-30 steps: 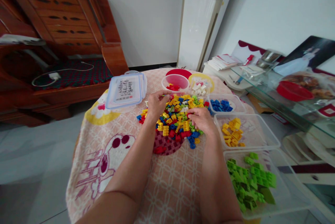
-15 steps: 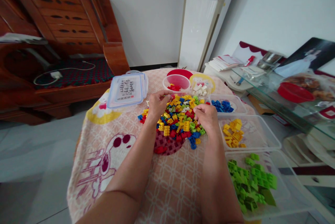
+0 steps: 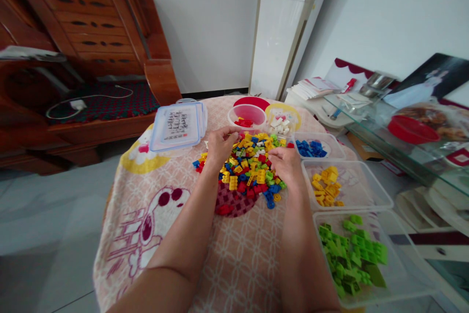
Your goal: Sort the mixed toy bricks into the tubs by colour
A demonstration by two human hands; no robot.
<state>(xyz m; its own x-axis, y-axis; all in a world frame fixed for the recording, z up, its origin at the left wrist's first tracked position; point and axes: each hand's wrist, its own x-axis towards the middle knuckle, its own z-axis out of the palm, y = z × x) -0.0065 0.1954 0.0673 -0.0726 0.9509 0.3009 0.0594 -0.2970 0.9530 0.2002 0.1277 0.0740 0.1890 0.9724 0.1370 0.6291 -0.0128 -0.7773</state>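
Note:
A heap of mixed red, yellow, blue and green bricks [image 3: 249,169] lies on the cloth-covered table [image 3: 234,259]. My left hand [image 3: 219,144] rests on the heap's left side, fingers curled into the bricks. My right hand [image 3: 286,164] sits on the heap's right side, fingers bent down among the pieces. What either hand pinches is hidden. Clear tubs stand to the right: green bricks [image 3: 351,257] nearest, yellow bricks [image 3: 326,185] beyond, blue bricks [image 3: 310,147] farther back. A round tub holds red bricks [image 3: 243,121], and another holds white bricks [image 3: 280,123].
A lidded clear box [image 3: 178,126] sits at the table's back left. A wooden bench [image 3: 76,54] stands on the left, a tall white appliance [image 3: 280,25] behind. A glass-topped table [image 3: 399,122] with a red bowl and papers is on the right.
My right hand shifted slightly up and right across the heap, then settled. My left hand has stayed in place on the heap's left side.

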